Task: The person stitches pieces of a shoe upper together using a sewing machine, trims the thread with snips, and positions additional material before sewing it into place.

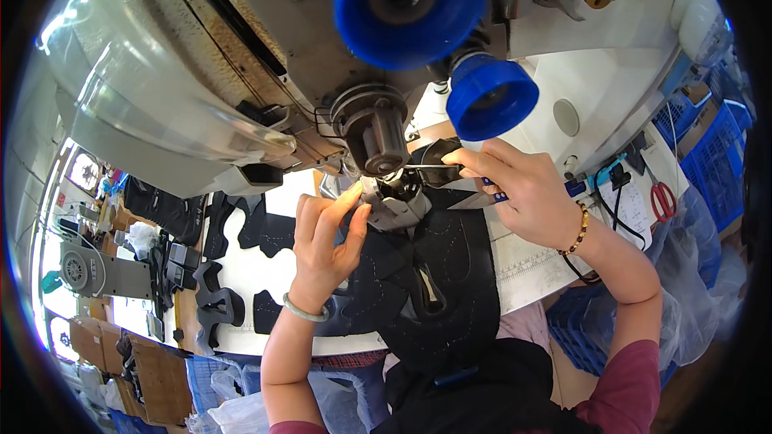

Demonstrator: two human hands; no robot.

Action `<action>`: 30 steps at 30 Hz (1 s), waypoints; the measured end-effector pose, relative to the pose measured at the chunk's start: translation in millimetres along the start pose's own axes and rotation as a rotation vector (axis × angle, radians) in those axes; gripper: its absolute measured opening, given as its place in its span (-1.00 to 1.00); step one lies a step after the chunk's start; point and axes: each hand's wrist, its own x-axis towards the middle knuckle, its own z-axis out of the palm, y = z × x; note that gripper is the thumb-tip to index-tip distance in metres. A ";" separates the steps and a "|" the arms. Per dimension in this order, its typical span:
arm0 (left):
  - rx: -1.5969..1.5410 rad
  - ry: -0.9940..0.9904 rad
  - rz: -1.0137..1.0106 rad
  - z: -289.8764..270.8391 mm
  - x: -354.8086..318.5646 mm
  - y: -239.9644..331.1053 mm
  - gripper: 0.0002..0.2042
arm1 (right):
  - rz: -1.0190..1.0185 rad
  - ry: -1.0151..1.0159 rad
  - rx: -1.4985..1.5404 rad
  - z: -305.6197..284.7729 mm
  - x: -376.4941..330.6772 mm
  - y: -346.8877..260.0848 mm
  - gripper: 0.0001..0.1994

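Blue knobs (408,4) nearest, on a sewing machine (169,96); below, right hand (527,193) pinches a thin metal rod (434,166), left hand's (326,233) grip unclear; black stitched material (468,265) reaches the white table's (523,255) near edge

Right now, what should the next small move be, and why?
Probably a leftward nudge of the slim silver metal rod by the right hand, whose grip appears closed on it; it points toward the grey metal mechanism, with the left hand close by.
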 end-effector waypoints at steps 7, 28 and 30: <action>-0.049 -0.004 -0.025 -7.0 0.7 0.6 -0.69 | 0.404 0.017 0.862 23.6 -18.6 -10.1 -0.78; -0.289 -0.132 -0.054 -21.9 7.9 -10.6 -0.73 | 0.221 0.433 0.605 85.1 5.4 -63.9 -0.90; -0.297 -0.138 -0.060 -22.8 7.2 -10.6 -0.74 | 0.360 0.343 0.826 80.1 4.6 -69.1 -0.91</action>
